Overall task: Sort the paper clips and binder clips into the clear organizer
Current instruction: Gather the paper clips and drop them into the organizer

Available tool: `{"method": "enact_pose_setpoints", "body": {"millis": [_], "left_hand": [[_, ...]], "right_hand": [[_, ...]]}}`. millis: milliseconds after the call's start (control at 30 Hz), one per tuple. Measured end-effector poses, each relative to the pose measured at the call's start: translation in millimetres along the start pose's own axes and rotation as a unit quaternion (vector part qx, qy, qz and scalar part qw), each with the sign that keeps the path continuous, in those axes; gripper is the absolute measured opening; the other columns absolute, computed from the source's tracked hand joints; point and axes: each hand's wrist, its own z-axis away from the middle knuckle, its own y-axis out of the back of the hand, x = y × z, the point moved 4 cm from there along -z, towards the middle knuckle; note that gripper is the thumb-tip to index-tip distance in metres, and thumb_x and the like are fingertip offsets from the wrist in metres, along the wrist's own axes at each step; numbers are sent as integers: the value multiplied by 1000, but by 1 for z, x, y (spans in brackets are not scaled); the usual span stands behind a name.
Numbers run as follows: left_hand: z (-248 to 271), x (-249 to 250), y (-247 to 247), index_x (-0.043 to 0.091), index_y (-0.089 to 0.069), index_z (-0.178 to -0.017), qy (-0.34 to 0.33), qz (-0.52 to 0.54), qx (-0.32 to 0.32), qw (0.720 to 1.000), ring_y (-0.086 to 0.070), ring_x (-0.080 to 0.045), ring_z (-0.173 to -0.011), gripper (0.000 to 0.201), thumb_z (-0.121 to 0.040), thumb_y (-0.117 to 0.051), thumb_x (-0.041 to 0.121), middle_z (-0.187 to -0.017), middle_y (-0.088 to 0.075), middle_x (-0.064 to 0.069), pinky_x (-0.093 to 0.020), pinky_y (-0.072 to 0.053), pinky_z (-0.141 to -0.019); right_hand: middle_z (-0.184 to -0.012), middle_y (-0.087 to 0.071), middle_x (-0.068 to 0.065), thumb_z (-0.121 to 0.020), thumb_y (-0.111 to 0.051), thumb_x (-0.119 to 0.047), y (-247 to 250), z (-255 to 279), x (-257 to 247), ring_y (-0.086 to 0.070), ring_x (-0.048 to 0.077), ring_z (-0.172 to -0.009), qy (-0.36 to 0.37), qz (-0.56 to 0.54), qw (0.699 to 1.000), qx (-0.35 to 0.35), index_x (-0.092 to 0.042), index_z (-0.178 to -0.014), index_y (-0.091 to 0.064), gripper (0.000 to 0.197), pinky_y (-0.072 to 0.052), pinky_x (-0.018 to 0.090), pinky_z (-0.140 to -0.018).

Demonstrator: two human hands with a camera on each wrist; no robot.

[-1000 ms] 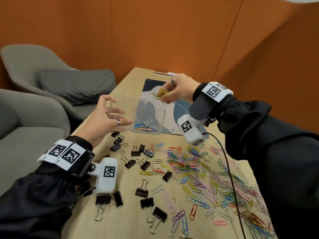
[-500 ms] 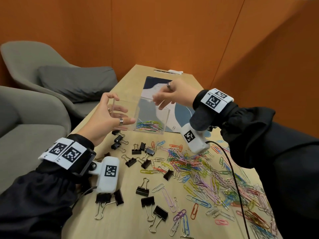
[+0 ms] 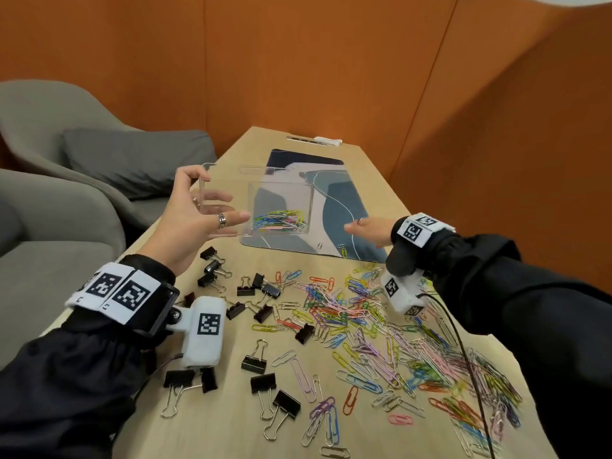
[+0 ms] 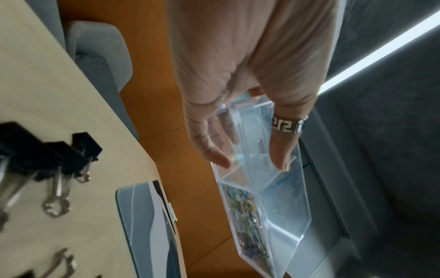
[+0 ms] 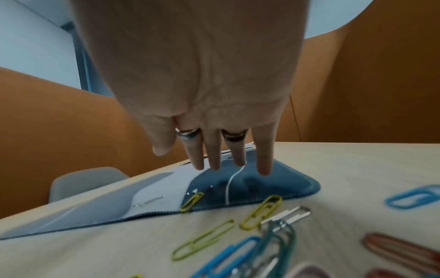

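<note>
My left hand (image 3: 205, 207) holds the clear organizer (image 3: 281, 197) in the air above the table's left side, thumb on the near wall and fingers on the left compartment. Its right compartment holds several coloured paper clips (image 3: 280, 220). In the left wrist view, my left hand (image 4: 238, 94) grips the organizer (image 4: 281, 216) by its walls. My right hand (image 3: 367, 226) is open and empty, fingers straight, low over the blue and white mat (image 3: 344, 200). Loose paper clips (image 3: 364, 319) lie heaped on the table. Black binder clips (image 3: 261, 289) lie to their left.
Grey armchairs (image 3: 66, 193) stand left of the table, close to its edge. Orange walls close in behind and to the right. A black cable (image 3: 463, 359) runs over the clip pile. A small white object (image 3: 328, 140) lies at the table's far end.
My right hand let a bundle of paper clips fall into the organizer, then moved down and right, away from it, and opened. The left hand kept hold of the organizer.
</note>
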Motion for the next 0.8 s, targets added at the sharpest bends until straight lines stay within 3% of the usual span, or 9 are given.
{"method": "enact_pose_setpoints", "body": {"millis": [67,200,367,467,567,633,667,733,800], "left_hand": [[0,2,-5,23,-31,-108,-7,5,3,1000,-59,-20,-89,62,-70,-72,-4,-97,-56,-5,-28,-59,-65],[1,3,-12,22,-30,-106,-15,10,5,1000,-57,-21,-91,60,-71,-71,-5,-98,-53,-6,-24,-57,-62],[3,5,-11,25,-32,-101,-21,13,8,1000,-56,-24,-95,60,-68,-73,-2,-101,-53,-9,-30,-59,-66],[5,11,-10,28,-32,-97,-30,18,2,999,-56,-24,-95,61,-58,-74,8,-100,-52,-8,-32,-60,-67],[7,12,-10,29,-32,-96,-33,24,-6,999,-56,-24,-95,60,-57,-74,9,-98,-52,-6,-33,-60,-68],[8,11,-10,29,-33,-97,-30,17,-7,999,-56,-24,-96,61,-57,-74,9,-100,-52,-7,-34,-60,-68],[8,10,-10,29,-33,-98,-28,13,-7,999,-56,-24,-96,62,-57,-75,10,-101,-52,-8,-33,-60,-67],[9,8,-10,29,-33,-98,-24,5,-8,1000,-57,-24,-96,63,-56,-75,12,-100,-53,-7,-32,-60,-67],[9,7,-10,30,-33,-98,-20,-1,-10,1000,-58,-23,-95,63,-55,-76,14,-99,-54,-6,-35,-59,-69]], "right_hand": [[-155,-26,11,-102,-24,-42,-10,-6,-4,-29,26,-141,-1,35,999,-33,-6,-147,-27,57,-25,34,-112],[-153,-31,11,-100,-21,-48,-16,-12,-10,-33,26,-138,-27,63,996,-64,-6,-145,-31,63,-24,32,-111],[-138,-48,13,-100,-31,-45,-20,-7,-9,-50,27,-118,-11,56,994,-97,-2,-135,-46,57,-37,33,-104],[-126,-55,11,-100,-39,-38,-17,2,-9,-53,21,-110,21,-21,991,-128,-2,-124,-55,46,-45,32,-100],[-136,-52,8,-100,-40,-36,-11,-3,-18,-52,20,-117,46,-76,992,-86,-5,-131,-52,46,-46,33,-100],[-141,-46,7,-100,-38,-38,-13,-8,-29,-50,24,-120,57,-39,996,-58,-6,-137,-46,50,-44,33,-102],[-142,-46,7,-100,-35,-38,-16,-10,-35,-51,22,-114,64,-10,996,-59,-7,-138,-45,49,-41,31,-101],[-130,-55,10,-101,-33,-40,-24,-14,-42,-50,20,-96,63,41,995,-71,-6,-126,-54,47,-39,29,-95],[-115,-60,15,-100,-33,-43,-25,-13,-41,-52,24,-93,54,73,993,-74,0,-116,-58,52,-39,31,-93]]}}
